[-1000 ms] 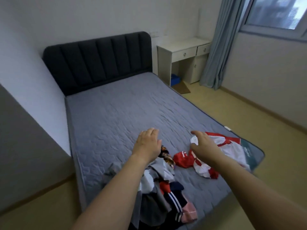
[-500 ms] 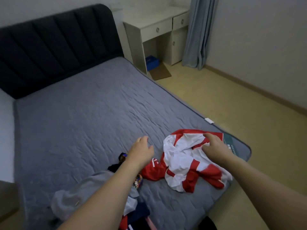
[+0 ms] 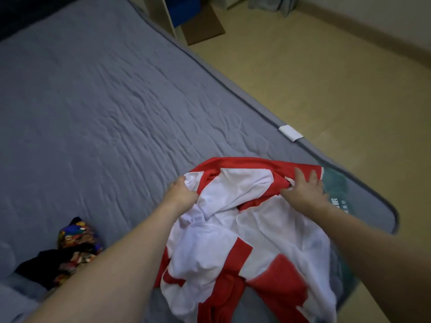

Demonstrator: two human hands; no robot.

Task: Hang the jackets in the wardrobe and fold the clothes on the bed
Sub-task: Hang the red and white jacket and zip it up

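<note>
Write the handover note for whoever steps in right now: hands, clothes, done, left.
Left hand: grips a bunch of the red and white garment at its far left edge.
Right hand: pinches the garment's red far edge, other fingers spread.
Garment: crumpled on the grey mattress near its foot corner, not yet spread flat.
Other clothes: a multicoloured patterned piece and a dark one lie bunched left of the left arm.
Done: nothing folded in view.
Left: flatten and fold this garment, then the pile. No jackets or wardrobe in view.
</note>
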